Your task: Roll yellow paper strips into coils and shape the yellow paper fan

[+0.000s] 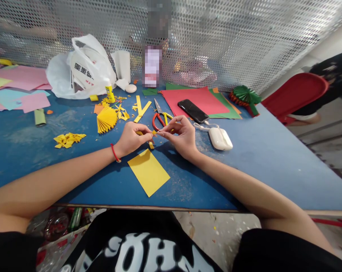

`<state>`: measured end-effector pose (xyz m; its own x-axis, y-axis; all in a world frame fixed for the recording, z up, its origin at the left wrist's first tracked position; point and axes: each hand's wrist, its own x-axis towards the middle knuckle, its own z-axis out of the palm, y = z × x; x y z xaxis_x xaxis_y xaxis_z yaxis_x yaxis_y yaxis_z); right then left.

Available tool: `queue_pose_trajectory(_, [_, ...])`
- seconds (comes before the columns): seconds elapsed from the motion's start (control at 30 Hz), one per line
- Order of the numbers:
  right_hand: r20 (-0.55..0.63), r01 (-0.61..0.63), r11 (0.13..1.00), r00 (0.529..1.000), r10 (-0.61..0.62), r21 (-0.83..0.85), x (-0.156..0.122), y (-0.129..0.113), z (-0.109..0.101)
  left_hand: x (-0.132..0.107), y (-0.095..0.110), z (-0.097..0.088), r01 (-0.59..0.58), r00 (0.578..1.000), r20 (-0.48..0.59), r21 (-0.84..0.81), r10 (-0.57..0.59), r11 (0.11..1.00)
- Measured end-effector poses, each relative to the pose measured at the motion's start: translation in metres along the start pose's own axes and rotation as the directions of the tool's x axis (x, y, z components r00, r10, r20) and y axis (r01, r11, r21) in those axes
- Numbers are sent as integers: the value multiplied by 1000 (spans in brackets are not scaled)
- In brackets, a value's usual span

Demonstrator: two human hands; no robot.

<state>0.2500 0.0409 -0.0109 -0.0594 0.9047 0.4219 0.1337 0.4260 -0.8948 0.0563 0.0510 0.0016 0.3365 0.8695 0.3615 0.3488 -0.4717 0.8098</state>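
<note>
Head view is showing me the left hand [134,136] and right hand [181,136] nearly closed, pinching a small yellow paper piece [154,133] just above the surface [273,151]. Fingers are covering much of it, so I am not making out its shape. The right hand is partly hiding the scissors [160,112]; the frame edge is cutting off another person [336,71].

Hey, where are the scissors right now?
In the head view, the scissors lie on the table, just beyond the right hand and left of the black phone.
</note>
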Motion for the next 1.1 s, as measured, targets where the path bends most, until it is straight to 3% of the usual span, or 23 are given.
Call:
queue_pose_trajectory(0.23, [31, 155, 986, 988, -154, -52, -5, 0, -1, -1, 3, 1, -25, 1000, -5, -2, 25, 1000])
queue_pose_trajectory(0.77, [6, 193, 961, 981, -196, -199, -9, 2, -1, -4, 1, 3, -107, 994, -22, 132, 111, 985])
queue_pose_trajectory(1.1, [52, 240, 939, 971, -235, -245, -10, 3, -1, -5, -2, 5, -210, 976, -9, 235, 218, 949])
